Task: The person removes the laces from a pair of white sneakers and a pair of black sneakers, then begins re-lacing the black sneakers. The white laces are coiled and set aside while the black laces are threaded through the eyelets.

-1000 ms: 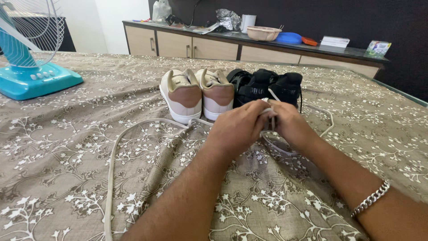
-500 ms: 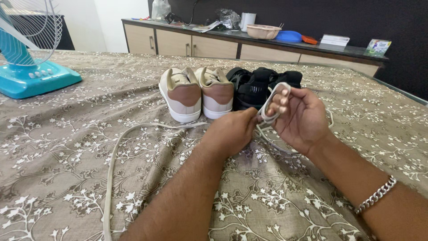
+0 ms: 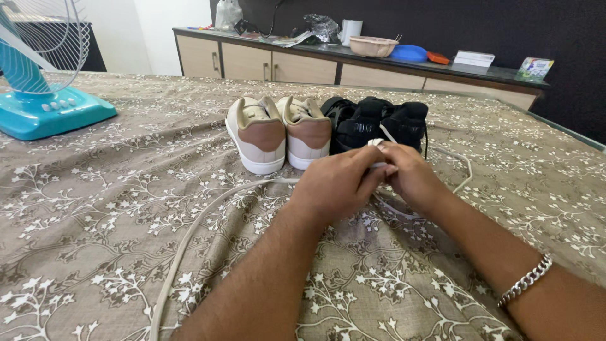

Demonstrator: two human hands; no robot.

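Note:
My left hand [image 3: 338, 183] and my right hand [image 3: 410, 177] meet over the bed, both pinching a white shoelace [image 3: 376, 143] whose tip shows between the fingers. The lace trails away to the right [image 3: 464, 170] on the bedspread. Just behind the hands stand a pair of beige-and-white sneakers [image 3: 278, 129], heels toward me, and a pair of black sneakers [image 3: 379, 120] to their right. A silver chain bracelet [image 3: 524, 281] is on my right wrist.
A white cord [image 3: 189, 240] runs across the floral brown bedspread [image 3: 113, 208] toward the lower left. A turquoise table fan [image 3: 41, 82] stands at the left. Behind the bed, a long cabinet [image 3: 303, 63] carries a bowl, blue plate, bags and boxes.
My right hand had lifted a loop of the lace up and apart from the left hand; now both hands have come back together, lower, pinching the lace.

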